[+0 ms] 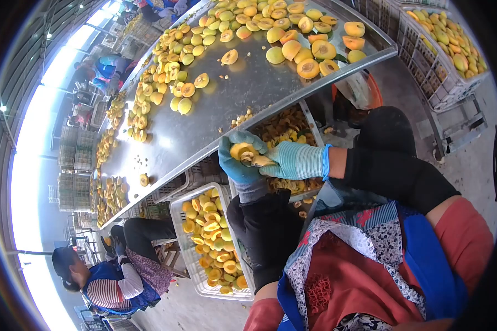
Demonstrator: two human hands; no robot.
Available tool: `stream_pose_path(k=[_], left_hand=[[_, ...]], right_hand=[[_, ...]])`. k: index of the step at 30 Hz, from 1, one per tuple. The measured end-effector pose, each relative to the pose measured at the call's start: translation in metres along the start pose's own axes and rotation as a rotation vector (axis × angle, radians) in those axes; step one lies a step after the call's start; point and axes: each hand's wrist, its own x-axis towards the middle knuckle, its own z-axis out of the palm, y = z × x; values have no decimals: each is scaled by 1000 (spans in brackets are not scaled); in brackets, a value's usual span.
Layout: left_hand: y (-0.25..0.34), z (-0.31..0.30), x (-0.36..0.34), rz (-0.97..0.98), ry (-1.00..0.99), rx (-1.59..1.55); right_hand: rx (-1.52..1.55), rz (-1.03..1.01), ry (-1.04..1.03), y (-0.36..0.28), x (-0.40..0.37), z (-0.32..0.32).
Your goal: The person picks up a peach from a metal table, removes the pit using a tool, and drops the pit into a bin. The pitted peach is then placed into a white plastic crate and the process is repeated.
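My left hand point(238, 161), in a blue-grey glove, is closed round a yellow peach half point(243, 150) with its cut side showing. A small tool with a tan, wood-like handle point(264, 161) is gripped in my right hand point(292, 160), which wears a striped light-blue glove. The tool's tip meets the fruit, where its exact shape is hidden. Both hands are above a bin point(313, 126) of fruit scraps and just off the table's near edge.
A metal table point(226, 91) carries many peach halves point(307, 68) and scattered pits. A white crate point(179, 234) of halves stands beside my left arm; another crate point(425, 74) of fruit is at upper right. A co-worker point(107, 278) sits at lower left.
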Motion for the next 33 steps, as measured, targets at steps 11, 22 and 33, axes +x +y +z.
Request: stream_pose_path(k=[11,22,33], left_hand=[[23,-32,25,164,205,-247],[224,-225,-138,111,460,1521],[121,-278,-40,-603,560,2209]], right_hand=[[-64,214,-95,13,-23,12],[-566,328,31,13,-25,-17],[-636,386,-157,23,5,13]])
